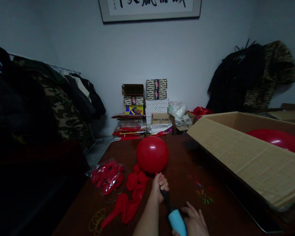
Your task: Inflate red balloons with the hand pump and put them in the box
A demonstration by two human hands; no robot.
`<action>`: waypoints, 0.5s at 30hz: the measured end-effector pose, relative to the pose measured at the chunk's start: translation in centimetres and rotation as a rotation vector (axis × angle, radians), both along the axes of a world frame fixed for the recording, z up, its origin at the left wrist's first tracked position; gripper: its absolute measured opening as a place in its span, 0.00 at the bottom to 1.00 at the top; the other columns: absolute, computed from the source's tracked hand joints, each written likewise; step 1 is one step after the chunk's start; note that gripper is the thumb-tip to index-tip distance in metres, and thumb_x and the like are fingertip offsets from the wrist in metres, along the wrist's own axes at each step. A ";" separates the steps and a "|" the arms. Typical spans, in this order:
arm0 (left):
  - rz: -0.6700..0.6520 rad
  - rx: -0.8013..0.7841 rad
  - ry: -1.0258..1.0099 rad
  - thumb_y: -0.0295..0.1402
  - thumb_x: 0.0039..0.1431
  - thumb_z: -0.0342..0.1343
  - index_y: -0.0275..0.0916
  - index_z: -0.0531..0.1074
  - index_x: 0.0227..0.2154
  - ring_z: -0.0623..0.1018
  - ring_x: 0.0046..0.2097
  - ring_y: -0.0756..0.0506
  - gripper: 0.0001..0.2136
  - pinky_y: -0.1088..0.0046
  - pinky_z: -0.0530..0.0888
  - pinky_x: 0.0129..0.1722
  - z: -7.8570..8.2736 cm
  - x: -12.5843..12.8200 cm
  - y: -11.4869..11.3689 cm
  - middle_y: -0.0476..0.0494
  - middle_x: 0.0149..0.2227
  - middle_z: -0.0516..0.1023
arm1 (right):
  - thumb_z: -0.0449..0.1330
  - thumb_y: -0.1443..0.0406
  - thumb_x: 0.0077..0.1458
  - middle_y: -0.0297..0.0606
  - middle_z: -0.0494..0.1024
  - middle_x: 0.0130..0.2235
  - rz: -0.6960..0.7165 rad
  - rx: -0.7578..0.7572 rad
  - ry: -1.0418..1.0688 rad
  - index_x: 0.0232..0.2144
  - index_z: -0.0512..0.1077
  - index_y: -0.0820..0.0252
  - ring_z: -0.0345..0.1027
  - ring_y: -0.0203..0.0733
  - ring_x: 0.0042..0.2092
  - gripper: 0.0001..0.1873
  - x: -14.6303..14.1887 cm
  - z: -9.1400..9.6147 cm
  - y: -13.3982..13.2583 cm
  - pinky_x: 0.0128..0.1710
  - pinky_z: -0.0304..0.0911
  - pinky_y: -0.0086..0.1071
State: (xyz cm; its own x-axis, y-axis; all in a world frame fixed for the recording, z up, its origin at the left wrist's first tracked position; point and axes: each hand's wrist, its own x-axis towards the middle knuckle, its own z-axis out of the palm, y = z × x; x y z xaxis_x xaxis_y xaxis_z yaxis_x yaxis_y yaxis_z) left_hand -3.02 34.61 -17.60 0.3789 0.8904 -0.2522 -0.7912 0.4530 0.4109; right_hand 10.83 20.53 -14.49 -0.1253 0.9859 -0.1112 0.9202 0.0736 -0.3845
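Observation:
A round, inflated red balloon [152, 154] stands just beyond my left hand [160, 186]. That hand is closed around the balloon's neck, where it meets the black nozzle [166, 198] of a balloon pump. The pump's light blue body [177, 222] slants down to the bottom edge of the view. My right hand [194, 220] is at the pump body, its thumb on the left side and its loosely extended fingers on the right; part of its grip is cut off by the frame. Limp red balloons [132, 203] lie left of my left forearm.
A clear bag of red balloons [108, 177] and yellow rubber bands [97, 222] lie on the table's left. Small coloured bands [203, 193] are scattered on the right. A large cardboard box [245, 160] holds a big red balloon [277, 139]. Stacked boxes [156, 109] stand at the back.

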 end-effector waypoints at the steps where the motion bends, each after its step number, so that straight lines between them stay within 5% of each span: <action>1: 0.001 0.000 -0.006 0.36 0.52 0.56 0.41 0.47 0.17 0.48 0.13 0.58 0.21 0.80 0.45 0.16 0.0 0.0 0.1 0.61 0.12 0.47 | 0.54 0.55 0.45 0.44 0.69 0.56 0.018 0.005 0.015 0.37 0.76 0.60 0.48 0.58 0.63 0.21 -0.4 0.7 0.6 0.62 0.37 0.55; 6: 0.008 0.015 -0.057 0.36 0.51 0.57 0.41 0.46 0.16 0.47 0.12 0.58 0.22 0.81 0.44 0.15 -0.1 -0.1 0.6 0.61 0.12 0.46 | 0.52 0.53 0.47 0.47 0.69 0.55 -0.009 0.025 0.071 0.41 0.74 0.64 0.47 0.58 0.63 0.25 -1.8 2.2 2.5 0.62 0.35 0.56; 15: -0.052 0.024 -0.007 0.37 0.54 0.55 0.40 0.47 0.16 0.48 0.12 0.57 0.22 0.79 0.44 0.15 -0.1 0.0 0.4 0.60 0.11 0.47 | 0.52 0.58 0.49 0.42 0.72 0.53 -0.006 0.022 -0.048 0.35 0.77 0.59 0.51 0.58 0.62 0.18 -0.7 -0.9 0.1 0.62 0.39 0.58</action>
State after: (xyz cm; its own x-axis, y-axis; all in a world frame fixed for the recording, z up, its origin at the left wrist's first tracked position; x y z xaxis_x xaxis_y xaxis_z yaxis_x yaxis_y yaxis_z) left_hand -3.03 34.96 -17.71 0.4263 0.8753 -0.2282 -0.7700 0.4835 0.4163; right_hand 10.10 20.64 -15.39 -0.1149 0.9888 -0.0954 0.9379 0.0763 -0.3385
